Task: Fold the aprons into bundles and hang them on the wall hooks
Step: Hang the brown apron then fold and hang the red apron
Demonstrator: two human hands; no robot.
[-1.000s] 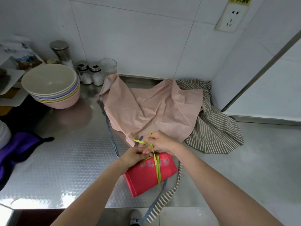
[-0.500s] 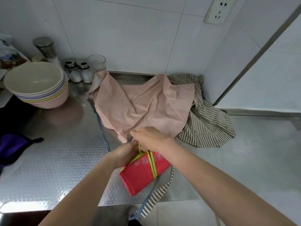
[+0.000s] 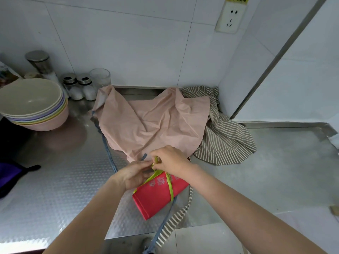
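Both hands meet at the far end of the red bundle (image 3: 159,195): the left hand (image 3: 134,174) and right hand (image 3: 170,161) each pinch the green strap (image 3: 169,186), probably tying it. This bundle lies on the counter (image 3: 60,184), long axis slanting toward the right hand, near edge pointing to the person. Pink apron (image 3: 152,121) and striped apron (image 3: 225,142) wait behind, unfolded.

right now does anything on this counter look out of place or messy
Yes. The pink apron and striped apron lie crumpled and unfolded in the corner, and a striped strap and a blue strap hang over the counter's front edge. Only the red apron is folded, both hands at its green tie.
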